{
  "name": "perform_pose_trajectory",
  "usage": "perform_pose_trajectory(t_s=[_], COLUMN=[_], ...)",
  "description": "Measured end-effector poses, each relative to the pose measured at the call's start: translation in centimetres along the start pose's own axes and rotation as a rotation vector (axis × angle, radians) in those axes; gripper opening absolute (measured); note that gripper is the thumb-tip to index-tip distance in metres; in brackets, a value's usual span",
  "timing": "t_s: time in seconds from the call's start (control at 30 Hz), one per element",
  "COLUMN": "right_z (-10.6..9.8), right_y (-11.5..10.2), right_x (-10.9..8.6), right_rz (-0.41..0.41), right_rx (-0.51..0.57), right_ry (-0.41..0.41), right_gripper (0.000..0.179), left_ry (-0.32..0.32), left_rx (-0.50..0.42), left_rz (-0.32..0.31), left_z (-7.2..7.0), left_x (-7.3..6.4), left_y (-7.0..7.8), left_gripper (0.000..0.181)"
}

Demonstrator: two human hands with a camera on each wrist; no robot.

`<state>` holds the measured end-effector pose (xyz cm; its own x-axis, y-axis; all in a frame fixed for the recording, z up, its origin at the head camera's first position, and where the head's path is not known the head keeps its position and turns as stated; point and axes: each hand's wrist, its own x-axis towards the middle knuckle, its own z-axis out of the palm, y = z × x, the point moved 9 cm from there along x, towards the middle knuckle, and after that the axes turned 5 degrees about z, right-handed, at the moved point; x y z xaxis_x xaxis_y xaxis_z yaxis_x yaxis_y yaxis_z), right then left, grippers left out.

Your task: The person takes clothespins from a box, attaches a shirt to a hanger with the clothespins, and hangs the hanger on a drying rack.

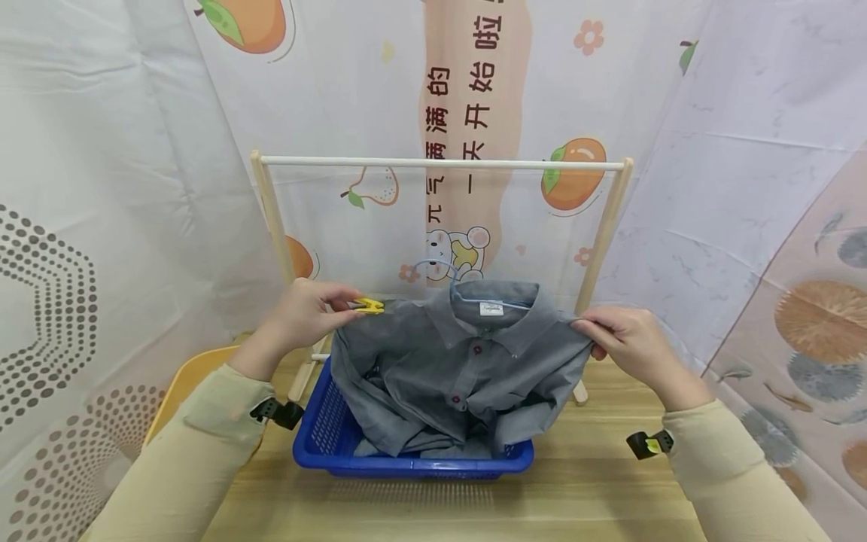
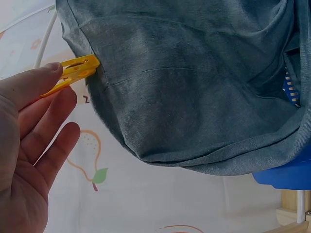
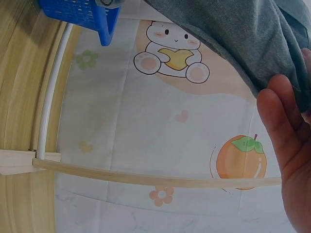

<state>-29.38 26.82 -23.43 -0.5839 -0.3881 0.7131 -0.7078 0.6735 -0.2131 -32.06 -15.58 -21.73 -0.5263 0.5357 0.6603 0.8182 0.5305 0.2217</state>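
Observation:
A grey button-up shirt (image 1: 413, 361) is held up by its shoulders, its lower part resting in a blue basket (image 1: 413, 465). A light blue hanger (image 1: 436, 263) sits inside the collar, its hook standing up behind. My left hand (image 1: 314, 309) pinches a yellow clothespin (image 1: 369, 305), whose tip meets the shirt's shoulder; the left wrist view shows the clothespin (image 2: 80, 68) at the fabric's edge. With thumb and fingers, my right hand (image 1: 626, 339) grips the other shoulder. In the right wrist view, that hand (image 3: 291, 141) is partly cut off by the frame.
Behind the basket stands a wooden rack with a white crossbar (image 1: 406, 161) and two uprights. A yellow container (image 1: 196, 376) is on the left, partly behind my left arm. Everything stands on a wood-grain table (image 1: 582, 482), with printed curtains around it.

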Motion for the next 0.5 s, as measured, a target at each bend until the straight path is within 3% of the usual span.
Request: perform_pose_trajectory(t_s=[0.17, 0.5], right_z=[0.0, 0.0], right_y=[-0.1, 0.0], right_x=[0.1, 0.3], right_rz=[-0.021, -0.01], right_rx=[-0.016, 0.014], right_ry=[0.016, 0.03], right_gripper=[0.027, 0.028], left_ry=[-0.012, 0.02], left_rx=[-0.029, -0.039], left_rz=[0.029, 0.089], left_z=[0.0, -1.0], left_x=[-0.1, -0.6], left_y=[0.1, -0.2], left_gripper=[0.022, 0.023])
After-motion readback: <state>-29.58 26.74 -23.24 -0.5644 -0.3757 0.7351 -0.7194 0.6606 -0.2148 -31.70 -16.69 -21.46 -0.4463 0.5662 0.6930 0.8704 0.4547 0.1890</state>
